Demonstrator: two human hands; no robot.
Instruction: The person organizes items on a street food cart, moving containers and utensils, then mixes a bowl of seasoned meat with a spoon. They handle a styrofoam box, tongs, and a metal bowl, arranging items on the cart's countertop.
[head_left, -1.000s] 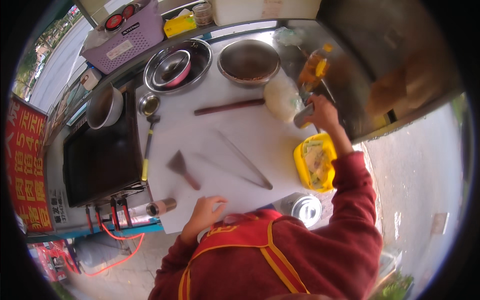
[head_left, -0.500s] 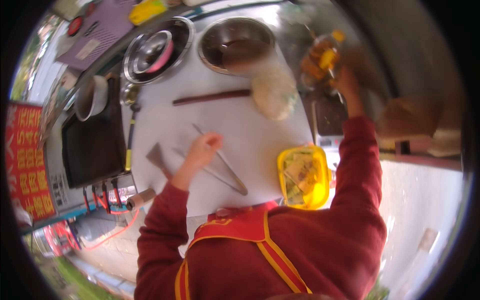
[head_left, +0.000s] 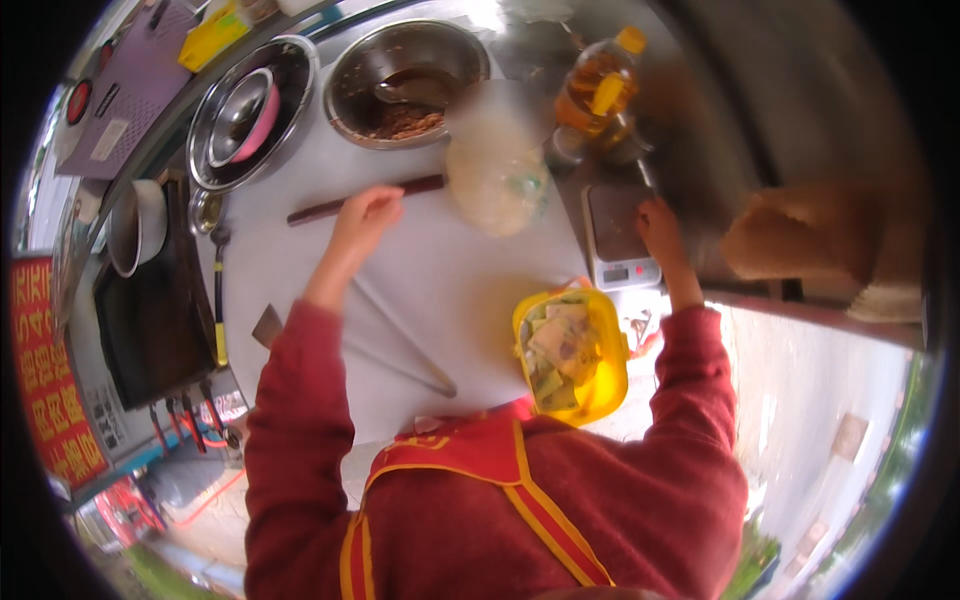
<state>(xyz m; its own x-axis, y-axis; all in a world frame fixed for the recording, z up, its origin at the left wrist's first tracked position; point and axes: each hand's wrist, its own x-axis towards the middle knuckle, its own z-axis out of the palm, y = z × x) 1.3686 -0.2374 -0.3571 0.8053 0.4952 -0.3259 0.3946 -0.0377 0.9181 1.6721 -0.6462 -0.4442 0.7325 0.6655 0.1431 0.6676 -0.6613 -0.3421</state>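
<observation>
My left hand [head_left: 368,212] is over the dark wooden rolling pin [head_left: 318,209], its fingers curled in; whether it touches the pin or holds anything is not clear. Beside the pin's right end rests a pale, rounded mass like dough [head_left: 492,190], partly blurred. My right hand [head_left: 657,228] is closed at the right edge of a small kitchen scale [head_left: 612,228]. From its fingers a thin metal handle [head_left: 647,174] points away toward small jars [head_left: 622,138]; its far end is unclear. Beyond stands a bottle of amber liquid [head_left: 598,88] with a yellow cap.
A steel bowl of brown minced filling [head_left: 410,122] with a ladle stands at the back, beside nested bowls [head_left: 203,165]. Tongs [head_left: 410,338] and a scraper [head_left: 267,325] lie on the white worktop [head_left: 300,270]. A yellow basket [head_left: 612,385] holds banknotes. A dark griddle [head_left: 160,340] is left.
My left hand has moved forward to the rolling pin. My right hand has drawn back from beside the bottle toward the scale. The whole view has shifted, bringing the scale into fuller sight.
</observation>
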